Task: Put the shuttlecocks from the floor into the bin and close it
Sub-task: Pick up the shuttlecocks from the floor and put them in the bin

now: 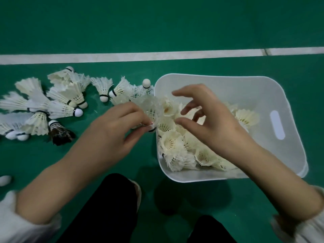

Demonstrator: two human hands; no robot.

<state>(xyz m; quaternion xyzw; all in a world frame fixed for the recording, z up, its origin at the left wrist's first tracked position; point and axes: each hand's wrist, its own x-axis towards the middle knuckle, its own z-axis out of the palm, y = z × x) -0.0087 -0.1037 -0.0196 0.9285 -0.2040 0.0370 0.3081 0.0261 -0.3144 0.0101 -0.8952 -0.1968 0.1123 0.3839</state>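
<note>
"White feather shuttlecock (151,107), where is it?"
"At the left rim of the white plastic bin (280,95), pinched in my left hand (112,127); right hand (210,120) hangs loosely spread, empty. A weak pinch could drop it outside."

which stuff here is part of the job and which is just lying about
Job: bin, floor shuttlecocks, held shuttlecock in left hand, right hand over bin.
Lying about: white line, green floor, knee.
</note>
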